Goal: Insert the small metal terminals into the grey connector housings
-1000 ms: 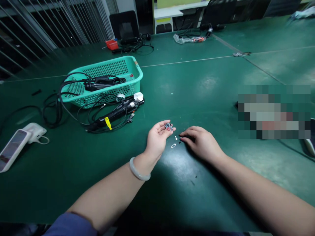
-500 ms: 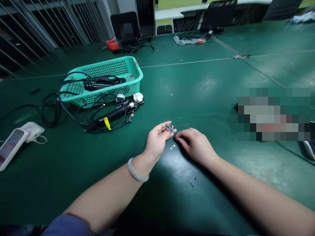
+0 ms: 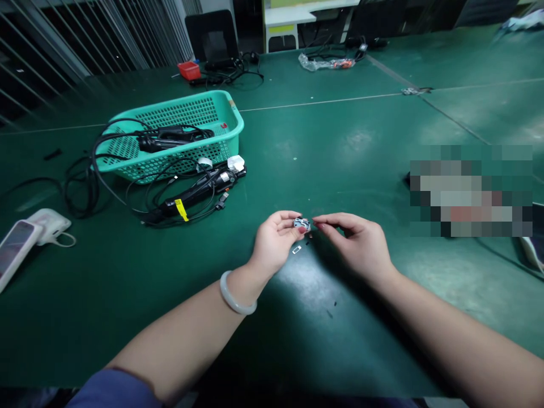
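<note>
My left hand [image 3: 272,241], with a pale bangle [image 3: 234,294] at its wrist, pinches a small silver-grey part with dark markings [image 3: 301,224] between thumb and fingers. Its exact kind is too small to make out. Just to the right, my right hand [image 3: 365,241] has its thumb and forefinger pressed together, the tips close to that part. Whatever they pinch is too tiny to name. On the green table below the fingertips lies a small white rectangular frame [image 3: 296,249], with a tiny dark bit [image 3: 307,243] beside it.
A turquoise basket [image 3: 170,107] holds black cabled devices at the left. Before it lies another black device [image 3: 199,192] with cables and a yellow tag. A phone [image 3: 19,249] and white power bank [image 3: 50,224] are far left. A red box [image 3: 189,71] stands behind; a blurred-out patch covers something at right.
My right hand has lifted from the table, its pinched fingertips now beside the part in my left hand. My left hand has turned the part slightly and shifted a little right.
</note>
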A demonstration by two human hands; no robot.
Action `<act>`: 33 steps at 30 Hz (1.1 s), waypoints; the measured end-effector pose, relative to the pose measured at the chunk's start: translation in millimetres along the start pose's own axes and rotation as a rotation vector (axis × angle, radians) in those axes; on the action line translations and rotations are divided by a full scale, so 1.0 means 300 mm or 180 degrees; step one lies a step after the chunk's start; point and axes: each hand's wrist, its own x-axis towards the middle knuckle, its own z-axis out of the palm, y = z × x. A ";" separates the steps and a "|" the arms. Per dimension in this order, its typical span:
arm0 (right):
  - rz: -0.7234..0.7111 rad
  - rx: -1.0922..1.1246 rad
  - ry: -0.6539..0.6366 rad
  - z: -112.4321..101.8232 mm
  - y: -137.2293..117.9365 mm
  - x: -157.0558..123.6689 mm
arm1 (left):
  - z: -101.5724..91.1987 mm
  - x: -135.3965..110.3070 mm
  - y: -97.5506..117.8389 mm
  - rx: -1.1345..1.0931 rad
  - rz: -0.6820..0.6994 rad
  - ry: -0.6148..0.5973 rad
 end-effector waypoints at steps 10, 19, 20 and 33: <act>-0.0181 -0.0153 0.0153 0.009 -0.031 -0.014 | 0.007 -0.019 -0.009 0.0475 0.0256 -0.0265; -0.0388 -0.0656 0.0220 -0.004 -0.033 -0.015 | 0.007 -0.018 -0.012 0.0396 0.0173 -0.0242; -0.0337 -0.0687 0.0258 -0.008 -0.023 -0.010 | 0.007 -0.016 -0.009 0.0269 0.0107 -0.0217; -0.0203 -0.1031 -0.0898 0.021 0.064 0.021 | -0.002 0.001 0.000 -0.0463 -0.0035 -0.0072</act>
